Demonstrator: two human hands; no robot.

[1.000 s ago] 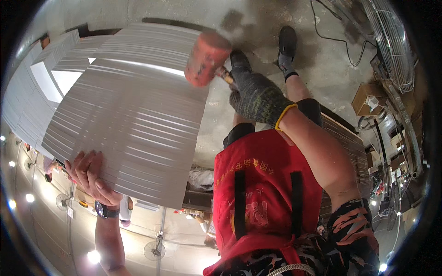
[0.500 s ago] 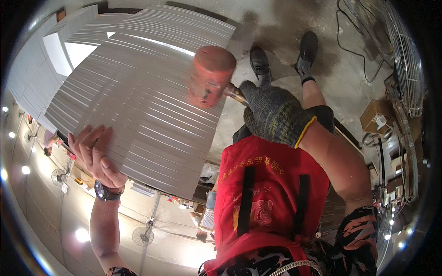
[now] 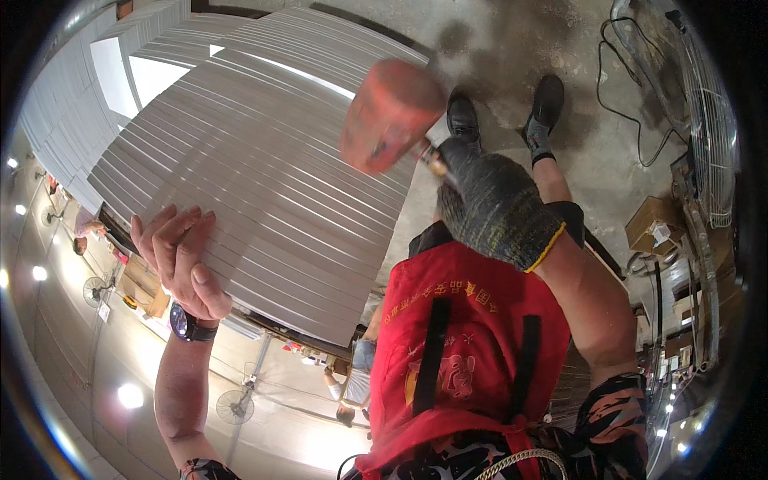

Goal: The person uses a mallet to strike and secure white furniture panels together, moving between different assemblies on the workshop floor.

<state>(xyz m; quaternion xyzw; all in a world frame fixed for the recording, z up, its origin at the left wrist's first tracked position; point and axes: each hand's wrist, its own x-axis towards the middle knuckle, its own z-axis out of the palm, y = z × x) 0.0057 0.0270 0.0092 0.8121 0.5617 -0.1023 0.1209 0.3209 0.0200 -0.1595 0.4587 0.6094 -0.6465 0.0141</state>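
My right hand (image 3: 500, 204), in a dark grey knitted glove with a yellow cuff, is closed round the handle of a red mallet (image 3: 392, 116). The thick mallet head is blurred and hangs over the right side of a big grey-white stack (image 3: 272, 192) marked with many parallel pale lines. My bare left hand (image 3: 180, 260) wears a dark wristwatch (image 3: 192, 324) and rests at the near left edge of this stack. Its fingers lie stretched over the surface, with the thumb apart, and grip nothing.
More pale stacks (image 3: 72, 128) stand at the far left. On the right are a wire fan guard (image 3: 712, 136), a black cable (image 3: 604, 92) on the concrete floor and a cardboard box (image 3: 652, 226). Another person (image 3: 352, 388) is behind the stack's near edge.
The mallet has moved up and to the right, away from the middle of the stack, with my right hand shifting along. My left hand keeps its place on the edge.
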